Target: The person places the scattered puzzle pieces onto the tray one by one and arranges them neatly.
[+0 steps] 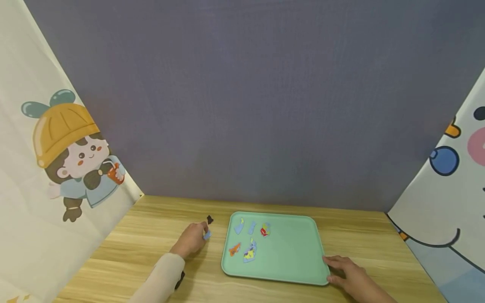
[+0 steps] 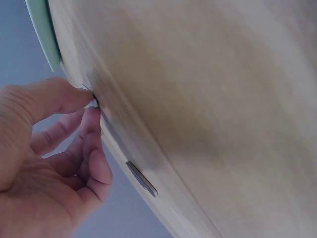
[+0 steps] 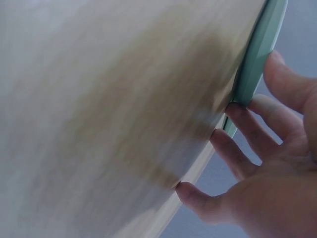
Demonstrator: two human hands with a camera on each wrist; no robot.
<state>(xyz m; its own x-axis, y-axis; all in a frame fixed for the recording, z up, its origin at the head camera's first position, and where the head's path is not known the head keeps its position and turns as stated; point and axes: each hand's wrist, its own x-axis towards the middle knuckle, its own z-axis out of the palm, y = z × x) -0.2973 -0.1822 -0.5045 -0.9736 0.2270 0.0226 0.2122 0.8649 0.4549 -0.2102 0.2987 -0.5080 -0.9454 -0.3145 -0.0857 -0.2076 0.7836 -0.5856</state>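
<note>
My left hand (image 1: 190, 240) is on the table left of the tray and pinches a small flat light-blue piece (image 1: 206, 235) between thumb and fingers. In the left wrist view only that piece's thin edge shows at the fingertips. Just beyond the hand lies a small dark flat piece (image 1: 210, 219). On the right, my right hand (image 1: 350, 275) touches the front right corner of the green tray (image 1: 295, 252). Its thumb and index finger are at the rim, and the other fingertips rest on the table. Inside the tray's left half lie several flat cut-out pieces, including an orange one (image 1: 235, 249).
Among the tray's other pieces are a red and green one (image 1: 265, 230) and a patterned blue and yellow one (image 1: 250, 251). A wooden table (image 1: 151, 227) carries everything. Behind it rises a grey panel (image 1: 242, 105), with printed cloths at both sides.
</note>
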